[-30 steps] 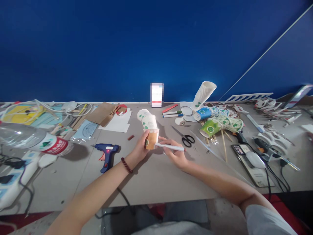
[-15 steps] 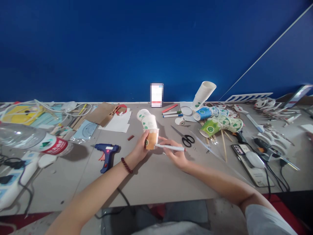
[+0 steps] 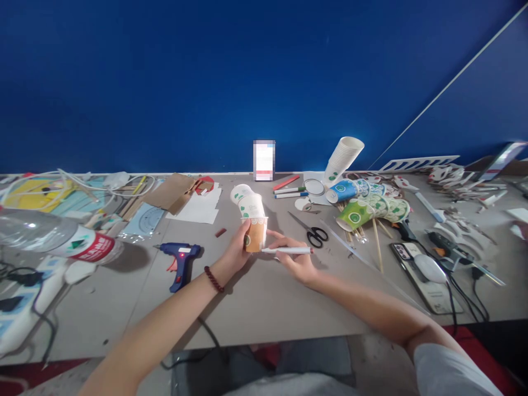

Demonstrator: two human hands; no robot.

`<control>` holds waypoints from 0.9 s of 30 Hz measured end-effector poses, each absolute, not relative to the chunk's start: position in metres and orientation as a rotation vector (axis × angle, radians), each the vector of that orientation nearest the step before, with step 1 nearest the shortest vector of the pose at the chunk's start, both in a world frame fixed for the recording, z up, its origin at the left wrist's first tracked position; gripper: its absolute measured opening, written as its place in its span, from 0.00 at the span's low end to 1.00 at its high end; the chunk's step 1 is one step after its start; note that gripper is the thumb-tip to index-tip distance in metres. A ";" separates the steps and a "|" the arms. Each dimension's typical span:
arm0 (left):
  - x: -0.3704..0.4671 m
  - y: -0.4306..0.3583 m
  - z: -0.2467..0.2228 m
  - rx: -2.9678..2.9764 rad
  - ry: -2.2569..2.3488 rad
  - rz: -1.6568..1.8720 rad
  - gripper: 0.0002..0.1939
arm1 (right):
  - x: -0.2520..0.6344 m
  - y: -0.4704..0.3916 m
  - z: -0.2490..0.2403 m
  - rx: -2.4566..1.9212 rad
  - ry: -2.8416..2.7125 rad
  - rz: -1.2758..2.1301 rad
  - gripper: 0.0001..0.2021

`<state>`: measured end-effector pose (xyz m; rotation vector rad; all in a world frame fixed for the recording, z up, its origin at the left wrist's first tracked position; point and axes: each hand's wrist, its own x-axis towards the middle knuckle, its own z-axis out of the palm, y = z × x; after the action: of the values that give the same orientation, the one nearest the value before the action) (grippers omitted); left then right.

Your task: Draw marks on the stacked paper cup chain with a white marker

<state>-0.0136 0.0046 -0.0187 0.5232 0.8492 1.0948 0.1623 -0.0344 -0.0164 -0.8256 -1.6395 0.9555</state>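
Observation:
My left hand (image 3: 238, 246) is closed around an orange paper cup (image 3: 258, 235), held upside down or tilted above the table. White paper cups with green prints (image 3: 250, 205) join onto its far end in a curved row. Between the fingers of my right hand (image 3: 297, 260) lies a white marker (image 3: 292, 250) with a reddish end at the right. Its left tip is at the lower right edge of the orange cup; whether it touches, I cannot tell. Black-handled scissors (image 3: 317, 236) lie just beyond my right hand.
A blue glue gun (image 3: 181, 261) lies left of my hands, beside a plastic bottle (image 3: 88, 242). Markers (image 3: 291, 194) lie behind the cups. To the right are a tall cup stack (image 3: 344, 158), green cups (image 3: 357, 214) on sticks and a phone (image 3: 429, 280).
The marker's left tip has dropped slightly along the orange cup, and the marker now lies more level. My left hand and the cups have barely moved.

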 end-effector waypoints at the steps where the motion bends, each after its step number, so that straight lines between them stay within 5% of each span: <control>1: -0.013 0.005 -0.018 0.522 0.853 1.100 0.24 | 0.162 -0.034 -0.017 -0.837 -1.624 0.954 0.12; 27: -0.012 0.006 -0.019 0.512 0.827 1.113 0.24 | 0.162 -0.034 -0.017 -0.910 -1.612 0.962 0.11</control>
<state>-0.0116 0.0057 -0.0195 0.5122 0.8272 1.1131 0.1617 -0.0343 -0.0170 -0.9096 -1.6120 0.9617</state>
